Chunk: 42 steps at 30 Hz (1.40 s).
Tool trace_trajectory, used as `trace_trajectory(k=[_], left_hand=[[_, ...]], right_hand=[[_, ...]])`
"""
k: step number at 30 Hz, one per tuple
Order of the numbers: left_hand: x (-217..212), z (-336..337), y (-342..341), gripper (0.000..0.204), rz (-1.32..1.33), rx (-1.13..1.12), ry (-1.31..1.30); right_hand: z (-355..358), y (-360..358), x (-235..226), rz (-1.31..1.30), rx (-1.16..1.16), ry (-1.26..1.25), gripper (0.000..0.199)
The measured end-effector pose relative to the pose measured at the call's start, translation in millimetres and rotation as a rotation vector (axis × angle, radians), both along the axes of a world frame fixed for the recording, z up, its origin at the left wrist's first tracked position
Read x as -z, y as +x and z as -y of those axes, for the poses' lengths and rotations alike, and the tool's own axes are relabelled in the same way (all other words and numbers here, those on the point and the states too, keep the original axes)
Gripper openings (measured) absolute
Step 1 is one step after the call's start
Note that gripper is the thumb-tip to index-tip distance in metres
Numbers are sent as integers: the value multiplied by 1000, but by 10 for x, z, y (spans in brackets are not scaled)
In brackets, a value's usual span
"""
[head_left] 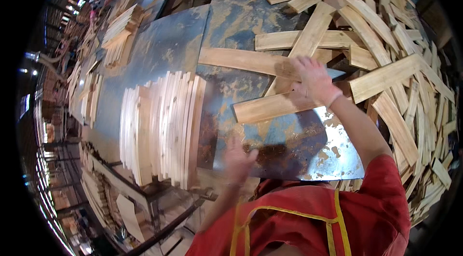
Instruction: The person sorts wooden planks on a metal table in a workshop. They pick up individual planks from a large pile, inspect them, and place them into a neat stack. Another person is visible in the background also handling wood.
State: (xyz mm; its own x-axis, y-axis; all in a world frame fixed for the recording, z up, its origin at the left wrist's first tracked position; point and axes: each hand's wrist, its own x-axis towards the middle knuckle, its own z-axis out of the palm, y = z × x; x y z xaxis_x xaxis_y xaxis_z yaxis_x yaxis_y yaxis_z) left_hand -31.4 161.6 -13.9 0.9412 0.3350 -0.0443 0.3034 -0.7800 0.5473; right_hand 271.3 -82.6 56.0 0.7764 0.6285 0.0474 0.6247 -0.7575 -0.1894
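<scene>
My right hand (314,81) is over the right end of a long wooden board (246,60), with its fingers and thumb at the board's two edges. The hand hides that end. Below it, another wooden board (270,107) lies slanted on the metal tabletop (275,147), its right part under my wrist. My left hand (238,160), blurred by motion, is held open near the table's front edge, thumb apart from the fingers, with nothing in it. To its left stands a row of boards (166,128) set on edge, side by side.
A large loose heap of boards (400,77) covers the right side and the far right. Smaller stacks of boards (120,34) stand at the far left of the table. Sawdust is scattered over the metal. A metal frame (140,193) stands below the left edge.
</scene>
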Motion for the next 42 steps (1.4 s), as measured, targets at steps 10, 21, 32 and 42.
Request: trace_trajectory(k=[10, 21, 32, 42], left_hand=[[24, 201, 500, 57, -20, -382, -1104], [-200, -926, -248, 48, -223, -177, 326], [-37, -1811, -831, 83, -56, -104, 312], [-73, -1478, -615, 97, -170, -40, 534]], right_hand=[[-209, -446, 196, -1115, -394, 261, 99], [-88, -736, 40, -560, 117, -232, 108], [-2332, -1887, 515, -1150, 136, 355, 46], [-375, -875, -216, 20, 462, 585, 67]])
